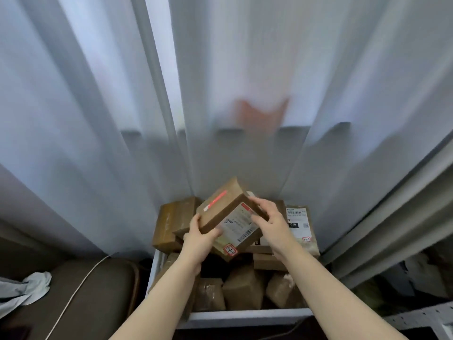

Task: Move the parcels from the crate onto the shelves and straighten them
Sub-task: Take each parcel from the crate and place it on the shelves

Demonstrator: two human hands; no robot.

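Left hand [201,238] and right hand [268,218] are clamped on a tilted parcel [230,217], low centre of frame.
It is held between them above the white crate [245,315], in which other brown parcels [241,288] are heaped.

Open air fills the frame's centre above the crate [245,315], where both hands hold one parcel [230,217]; pale curtains [220,69] close off the top, and brown boxes [240,288] crowd the crate's floor, gaps narrow
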